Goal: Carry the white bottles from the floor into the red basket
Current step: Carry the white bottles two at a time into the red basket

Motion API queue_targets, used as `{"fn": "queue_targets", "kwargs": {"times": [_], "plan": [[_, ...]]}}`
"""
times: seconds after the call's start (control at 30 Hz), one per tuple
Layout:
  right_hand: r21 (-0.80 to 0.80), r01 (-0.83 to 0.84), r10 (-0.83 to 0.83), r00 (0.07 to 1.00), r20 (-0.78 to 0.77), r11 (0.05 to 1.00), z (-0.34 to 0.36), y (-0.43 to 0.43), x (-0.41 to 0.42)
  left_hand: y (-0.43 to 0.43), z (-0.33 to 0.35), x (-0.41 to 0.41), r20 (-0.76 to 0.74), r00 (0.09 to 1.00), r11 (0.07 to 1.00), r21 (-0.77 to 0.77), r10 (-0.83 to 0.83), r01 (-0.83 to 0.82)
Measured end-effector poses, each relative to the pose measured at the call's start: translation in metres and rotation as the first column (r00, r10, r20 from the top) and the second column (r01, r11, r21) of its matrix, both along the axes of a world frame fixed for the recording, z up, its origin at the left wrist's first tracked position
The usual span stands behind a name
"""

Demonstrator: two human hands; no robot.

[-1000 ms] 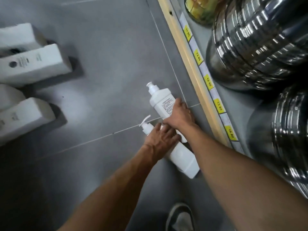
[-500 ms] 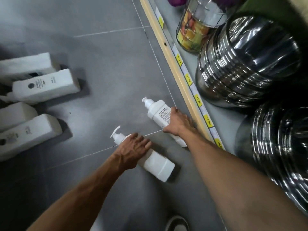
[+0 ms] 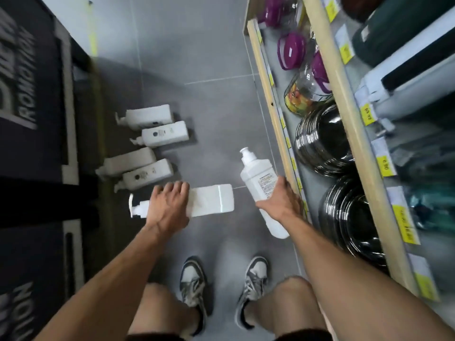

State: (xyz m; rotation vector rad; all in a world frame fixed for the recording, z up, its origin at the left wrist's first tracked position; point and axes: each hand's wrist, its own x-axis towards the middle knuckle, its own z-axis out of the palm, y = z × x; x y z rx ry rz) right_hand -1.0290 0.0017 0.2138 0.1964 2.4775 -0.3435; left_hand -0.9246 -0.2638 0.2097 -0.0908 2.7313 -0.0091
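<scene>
We're carrying 2 bottles, mid-frame: left hand (image 3: 170, 205) curled round square bottle (image 3: 214, 199), right hand (image 3: 280, 201) wrapping round bottle (image 3: 257, 174). Best gripping mid-body, steering clear of shelf (image 3: 278, 124) at right.

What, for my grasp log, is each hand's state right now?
Left hand: closed around the square white bottle.
Right hand: closed around the round white bottle.

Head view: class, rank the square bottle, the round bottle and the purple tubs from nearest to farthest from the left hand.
1. Square bottle, in the left hand itself.
2. Round bottle, to the right, in the right hand.
3. Purple tubs, far up the right shelf.
</scene>
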Motion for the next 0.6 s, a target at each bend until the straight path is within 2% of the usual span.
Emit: {"fn": "queue_targets", "kwargs": {"times": [0.1,0.27,0.47,0.6], "plan": [[-0.037,0.030,-0.030,1.000,-0.009,0.999,0.094,-0.013,0.017,-0.008,0.094,0.023,-0.037,0.994,0.995,-0.002,0.100,-0.100],[-0.089,0.017,-0.023,0.998,-0.066,0.996,0.246,-0.034,0.038,-0.014,0.241,0.038,-0.108,0.990,0.996,0.002,0.091,-0.091],[-0.108,-0.013,0.001,0.993,-0.119,0.994,0.391,-0.040,0.074,-0.009,0.371,0.075,-0.162,0.969,0.982,0.072,0.186,-0.176],[-0.094,-0.045,0.028,0.984,-0.175,0.995,0.452,-0.044,0.094,-0.014,0.426,0.111,-0.202,0.943,0.964,0.097,0.263,-0.248]]}}
